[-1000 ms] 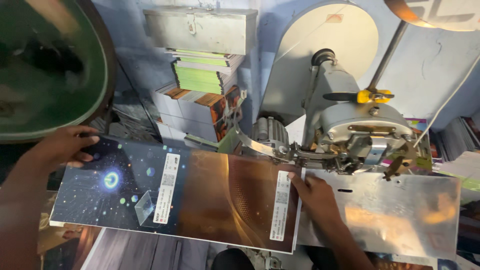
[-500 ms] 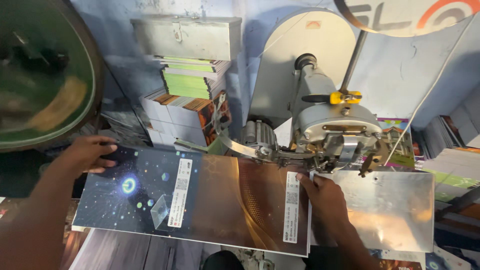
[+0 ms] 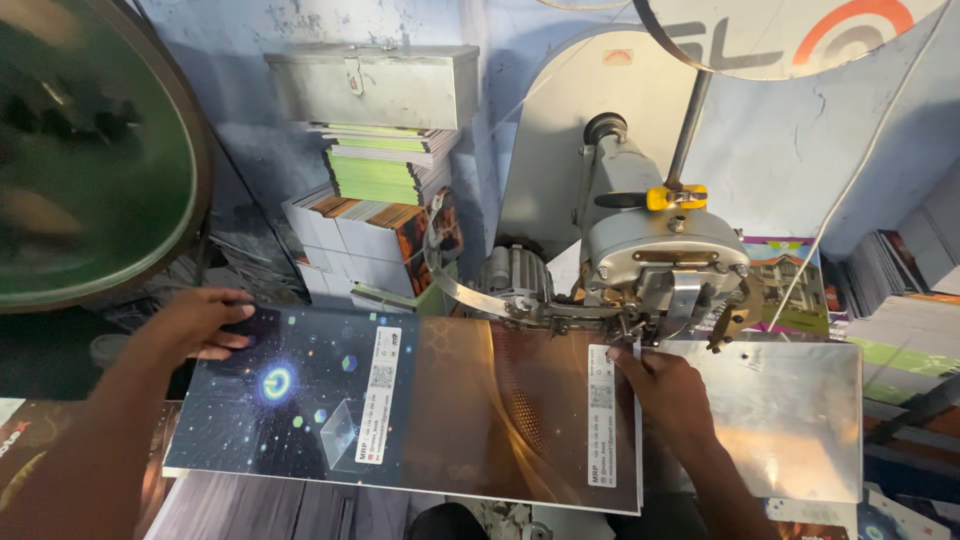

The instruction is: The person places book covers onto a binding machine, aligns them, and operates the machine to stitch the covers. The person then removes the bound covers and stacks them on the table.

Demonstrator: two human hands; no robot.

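Holding a wide glossy printed sheet (image 3: 420,410) flat in front of a grey stitching machine (image 3: 655,260), its right edge lying on the machine's shiny metal table (image 3: 790,410). Left hand (image 3: 200,325) resting on the sheet's far left corner, fingers spread flat, gripping nothing. Right hand (image 3: 665,385) pressing the right edge just under the machine head, fingers curled down onto the sheet. Behind, stacked booklets (image 3: 375,205) under a grey metal box (image 3: 375,85).

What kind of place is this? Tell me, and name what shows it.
Probably a small bookbinding or print-finishing workshop: a grey stitching machine over a metal table, stacks of notebooks, and both hands pressing a printed cover sheet flat.
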